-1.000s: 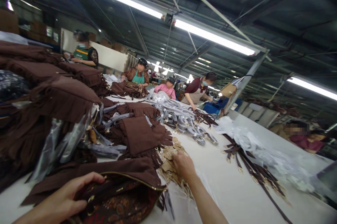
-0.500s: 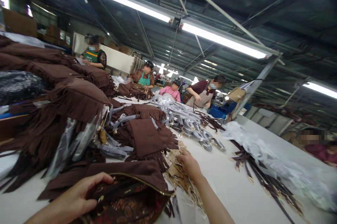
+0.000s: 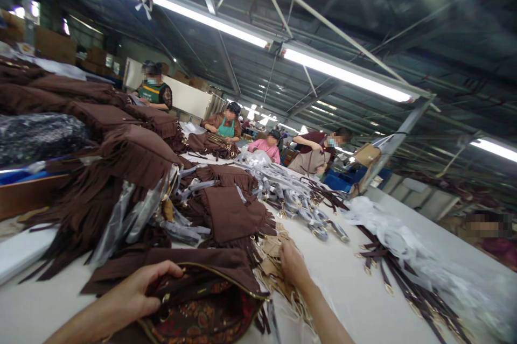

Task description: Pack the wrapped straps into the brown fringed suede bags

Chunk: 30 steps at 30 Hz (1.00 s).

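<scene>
My left hand (image 3: 141,293) is closed on the edge of a dark brown fringed bag (image 3: 194,258), thumb inside the mouth. The bag's brass zipper is undone, and its patterned lining (image 3: 202,314) shows. To the right, my right hand (image 3: 294,264) has its fingers curled down onto a pile of tan tags (image 3: 270,253) with cream strings. Its fingertips are partly hidden, pinched at the tags. Just beyond lies another brown fringed bag (image 3: 226,215).
Brown fringed bags (image 3: 137,145) are heaped at left beside black plastic wrap (image 3: 40,137). Wrapped grey straps (image 3: 291,188) lie mid-table. Brown straps (image 3: 404,285) and clear plastic (image 3: 436,258) line the right side. Several co-workers, one in a green apron (image 3: 226,128), are at the far end.
The view has shifted slightly, so the scene sits a little further right. My right hand stays at the tags, its fingers now more curled. The left hand keeps hold of the bag.
</scene>
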Motion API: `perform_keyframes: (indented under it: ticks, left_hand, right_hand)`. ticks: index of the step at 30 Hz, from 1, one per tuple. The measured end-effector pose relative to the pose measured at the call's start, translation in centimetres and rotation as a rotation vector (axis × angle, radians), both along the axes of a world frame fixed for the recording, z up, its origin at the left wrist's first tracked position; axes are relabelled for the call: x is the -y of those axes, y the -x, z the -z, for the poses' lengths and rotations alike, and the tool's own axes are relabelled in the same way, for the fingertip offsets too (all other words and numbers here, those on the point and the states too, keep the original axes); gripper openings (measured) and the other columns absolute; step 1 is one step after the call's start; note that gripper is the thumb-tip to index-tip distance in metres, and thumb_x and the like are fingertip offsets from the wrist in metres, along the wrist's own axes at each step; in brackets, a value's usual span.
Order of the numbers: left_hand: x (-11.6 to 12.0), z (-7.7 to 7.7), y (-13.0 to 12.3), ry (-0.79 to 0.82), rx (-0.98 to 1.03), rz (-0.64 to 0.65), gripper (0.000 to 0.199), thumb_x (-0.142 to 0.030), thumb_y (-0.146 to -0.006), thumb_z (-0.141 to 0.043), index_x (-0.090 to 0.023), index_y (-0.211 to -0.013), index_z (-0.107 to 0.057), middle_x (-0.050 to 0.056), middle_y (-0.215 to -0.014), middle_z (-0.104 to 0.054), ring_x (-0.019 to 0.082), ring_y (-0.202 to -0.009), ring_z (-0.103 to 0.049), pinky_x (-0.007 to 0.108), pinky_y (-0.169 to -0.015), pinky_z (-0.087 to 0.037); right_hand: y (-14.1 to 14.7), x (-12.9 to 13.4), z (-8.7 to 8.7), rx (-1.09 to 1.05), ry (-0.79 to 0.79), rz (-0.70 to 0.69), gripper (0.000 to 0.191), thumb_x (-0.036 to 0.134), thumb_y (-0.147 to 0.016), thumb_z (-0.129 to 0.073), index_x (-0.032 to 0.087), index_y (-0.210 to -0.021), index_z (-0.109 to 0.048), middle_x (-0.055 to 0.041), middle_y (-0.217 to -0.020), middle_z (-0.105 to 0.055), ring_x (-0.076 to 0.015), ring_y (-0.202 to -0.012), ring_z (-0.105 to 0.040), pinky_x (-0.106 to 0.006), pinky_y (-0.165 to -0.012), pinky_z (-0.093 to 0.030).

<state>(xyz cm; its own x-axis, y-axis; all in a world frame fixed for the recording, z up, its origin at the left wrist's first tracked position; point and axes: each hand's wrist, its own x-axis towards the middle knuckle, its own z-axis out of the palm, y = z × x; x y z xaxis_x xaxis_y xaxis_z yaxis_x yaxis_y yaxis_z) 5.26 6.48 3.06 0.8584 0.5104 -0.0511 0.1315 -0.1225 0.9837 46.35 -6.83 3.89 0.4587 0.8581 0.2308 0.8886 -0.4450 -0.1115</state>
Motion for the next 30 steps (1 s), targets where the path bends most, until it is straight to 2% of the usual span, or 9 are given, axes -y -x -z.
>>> perform_keyframes:
  ticks: [4,7,15,17,20,22,24,27,30]
  left_hand:
    - [0.0,-0.1,0.0,0.016,-0.002,0.01,0.058,-0.017,-0.052,-0.048,-0.02,-0.109,-0.059,-0.001,-0.106,-0.07,0.026,-0.106,-0.062,0.028,-0.086,-0.05]
    - [0.1,-0.3,-0.1,-0.033,-0.016,0.007,0.057,-0.017,-0.053,-0.048,-0.02,-0.109,-0.059,-0.001,-0.108,-0.07,0.026,-0.108,-0.061,0.029,-0.089,-0.049]
    - [0.2,0.4,0.6,-0.569,-0.064,-0.091,0.056,-0.01,-0.058,-0.048,-0.023,-0.11,-0.064,0.003,-0.119,-0.064,0.026,-0.115,-0.056,0.032,-0.102,-0.042]
    - [1.2,-0.5,0.7,-0.718,-0.067,-0.16,0.054,-0.006,-0.06,-0.048,-0.025,-0.107,-0.066,0.004,-0.133,-0.056,0.027,-0.125,-0.049,0.037,-0.109,-0.036]
    - [4.1,-3.7,-0.4,-0.809,0.006,-0.208,0.036,-0.003,-0.068,-0.044,-0.021,-0.088,-0.068,0.007,-0.135,-0.053,0.027,-0.128,-0.045,0.04,-0.111,-0.034]
    - [6.3,-5.8,-2.0,-0.696,0.12,-0.207,0.031,-0.004,-0.075,-0.042,-0.02,-0.086,-0.066,0.008,-0.12,-0.06,0.023,-0.114,-0.054,0.035,-0.101,-0.042]
    - [8.1,-7.0,-3.9,-0.443,0.201,-0.232,0.026,-0.011,-0.076,-0.047,-0.019,-0.096,-0.063,0.006,-0.104,-0.063,0.016,-0.086,-0.06,0.027,-0.078,-0.049]
    - [9.5,-6.7,-6.3,0.044,0.309,-0.28,0.058,-0.025,-0.072,-0.058,-0.019,-0.128,-0.046,0.009,-0.116,-0.059,0.009,-0.06,-0.055,0.02,-0.044,-0.038]
    - [9.4,-5.5,-7.3,0.247,0.352,-0.247,0.046,-0.036,-0.068,-0.062,-0.015,-0.109,-0.055,0.005,-0.092,-0.063,0.007,-0.048,-0.049,0.019,-0.035,-0.027]
  right_hand:
    - [-0.3,1.6,-2.6,-0.324,-0.329,-0.007,0.034,0.041,-0.093,-0.028,0.021,-0.081,-0.052,-0.0024,-0.064,-0.056,-0.0202,-0.062,-0.056,-0.03,-0.058,-0.044]
    - [0.2,2.7,-5.6,-0.548,-0.46,-0.045,0.041,0.053,-0.091,-0.026,0.022,-0.081,-0.051,0.0064,-0.051,-0.04,-0.0143,-0.044,-0.04,-0.025,-0.044,-0.032]
    - [5.6,3.1,-11.9,-0.891,-0.496,-0.224,0.036,0.054,-0.081,-0.056,0.021,-0.068,-0.049,0.0102,-0.044,-0.036,-0.0069,-0.039,-0.026,-0.021,-0.041,-0.017]
    - [7.6,2.8,-12.4,-0.942,-0.466,-0.268,0.036,0.054,-0.079,-0.062,0.02,-0.071,-0.052,0.0089,-0.049,-0.043,-0.0057,-0.039,-0.027,-0.021,-0.04,-0.016]
    - [10.9,2.0,-12.4,-1.014,-0.416,-0.329,0.037,0.055,-0.076,-0.066,0.019,-0.075,-0.054,0.0056,-0.06,-0.055,-0.0042,-0.04,-0.03,-0.02,-0.04,-0.017]
    - [13.2,1.6,-12.0,-1.047,-0.379,-0.368,0.037,0.054,-0.077,-0.067,0.019,-0.076,-0.053,0.005,-0.062,-0.057,-0.0039,-0.041,-0.031,-0.019,-0.04,-0.018]
    - [15.3,1.4,-11.5,-1.065,-0.333,-0.414,0.036,0.052,-0.079,-0.065,0.019,-0.077,-0.053,0.005,-0.063,-0.058,-0.0038,-0.041,-0.032,-0.019,-0.04,-0.019]
    - [17.5,1.5,-10.7,-1.076,-0.28,-0.484,0.034,0.051,-0.082,-0.062,0.019,-0.077,-0.052,0.0051,-0.063,-0.059,-0.0035,-0.04,-0.034,-0.019,-0.04,-0.02]
    - [18.3,1.9,-9.7,-1.089,-0.269,-0.5,0.033,0.05,-0.084,-0.061,0.02,-0.075,-0.051,0.0064,-0.06,-0.056,-0.0038,-0.04,-0.034,-0.019,-0.04,-0.021]
